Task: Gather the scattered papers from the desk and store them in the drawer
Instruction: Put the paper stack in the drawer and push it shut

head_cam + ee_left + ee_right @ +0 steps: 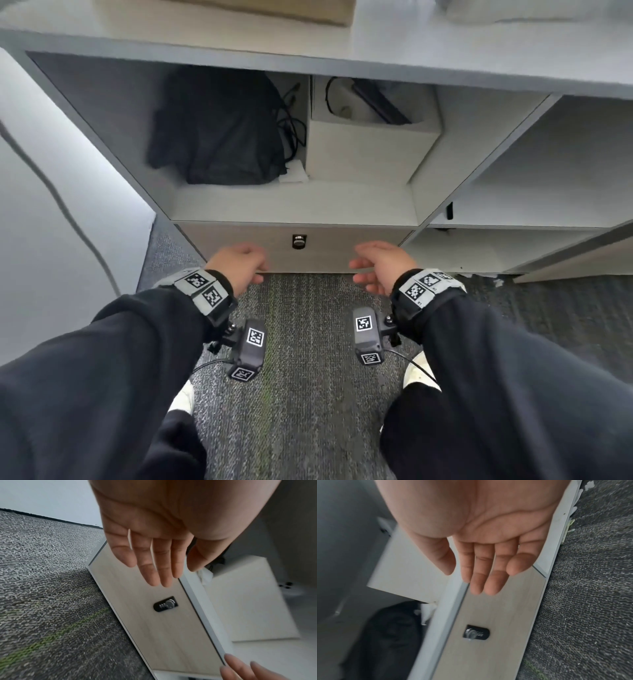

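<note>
From the head view I see both hands held out low in front of the drawer (298,250), whose pale front sits closed at the foot of the unit, just above the carpet (301,342). My left hand (239,265) is to the left of the small black combination lock (299,241) and my right hand (383,263) to its right, but from up here I only get their backs. The wrist views fill that in: the left hand (150,545) has its fingers straight and together, palm empty, and the right hand (488,547) is likewise spread flat and holds nothing. I cannot tell whether either one touches the drawer front. The head view alone shows the shelf above, with a dark bag (219,126) beside a white box (370,147), and the desk (411,41) edge on top. No papers show in any view, so I cannot say where they are.
</note>
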`<control>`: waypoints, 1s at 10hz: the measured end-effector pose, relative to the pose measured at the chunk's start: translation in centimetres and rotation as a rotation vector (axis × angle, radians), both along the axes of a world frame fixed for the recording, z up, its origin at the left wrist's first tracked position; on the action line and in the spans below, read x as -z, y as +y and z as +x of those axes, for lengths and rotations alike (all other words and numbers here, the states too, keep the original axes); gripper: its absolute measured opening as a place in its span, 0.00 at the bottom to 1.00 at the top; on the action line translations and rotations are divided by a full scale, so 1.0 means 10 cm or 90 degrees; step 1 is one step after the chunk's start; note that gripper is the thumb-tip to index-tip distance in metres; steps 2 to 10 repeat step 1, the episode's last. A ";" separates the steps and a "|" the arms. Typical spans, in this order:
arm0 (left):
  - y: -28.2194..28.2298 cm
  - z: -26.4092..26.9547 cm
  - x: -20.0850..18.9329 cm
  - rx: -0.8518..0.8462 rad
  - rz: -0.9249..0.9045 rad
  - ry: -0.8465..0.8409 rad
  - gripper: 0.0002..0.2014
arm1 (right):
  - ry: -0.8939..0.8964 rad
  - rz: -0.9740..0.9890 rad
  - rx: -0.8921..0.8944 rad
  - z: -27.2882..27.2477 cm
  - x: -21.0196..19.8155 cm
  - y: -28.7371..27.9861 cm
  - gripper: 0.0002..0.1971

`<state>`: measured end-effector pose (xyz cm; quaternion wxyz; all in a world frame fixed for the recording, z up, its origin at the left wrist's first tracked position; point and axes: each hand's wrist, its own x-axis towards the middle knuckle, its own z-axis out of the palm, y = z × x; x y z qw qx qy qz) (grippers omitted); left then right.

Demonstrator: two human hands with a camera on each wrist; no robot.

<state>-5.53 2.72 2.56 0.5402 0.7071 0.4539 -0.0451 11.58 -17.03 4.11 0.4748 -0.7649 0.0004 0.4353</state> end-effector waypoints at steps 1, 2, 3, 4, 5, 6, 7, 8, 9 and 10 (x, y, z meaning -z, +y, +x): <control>-0.31 -0.13 -0.36 0.054 0.003 -0.027 0.09 | -0.008 0.036 0.018 -0.16 -0.35 -0.25 0.11; -0.31 -0.13 -0.36 0.054 0.003 -0.027 0.09 | -0.008 0.036 0.018 -0.16 -0.35 -0.25 0.11; -0.31 -0.13 -0.36 0.054 0.003 -0.027 0.09 | -0.008 0.036 0.018 -0.16 -0.35 -0.25 0.11; -0.31 -0.13 -0.36 0.054 0.003 -0.027 0.09 | -0.008 0.036 0.018 -0.16 -0.35 -0.25 0.11; -0.31 -0.13 -0.36 0.054 0.003 -0.027 0.09 | -0.008 0.036 0.018 -0.16 -0.35 -0.25 0.11; -0.31 -0.13 -0.36 0.054 0.003 -0.027 0.09 | -0.008 0.036 0.018 -0.16 -0.35 -0.25 0.11; -0.31 -0.13 -0.36 0.054 0.003 -0.027 0.09 | -0.008 0.036 0.018 -0.16 -0.35 -0.25 0.11; -0.31 -0.13 -0.36 0.054 0.003 -0.027 0.09 | -0.008 0.036 0.018 -0.16 -0.35 -0.25 0.11; -0.31 -0.13 -0.36 0.054 0.003 -0.027 0.09 | -0.008 0.036 0.018 -0.16 -0.35 -0.25 0.11; -0.31 -0.13 -0.36 0.054 0.003 -0.027 0.09 | -0.008 0.036 0.018 -0.16 -0.35 -0.25 0.11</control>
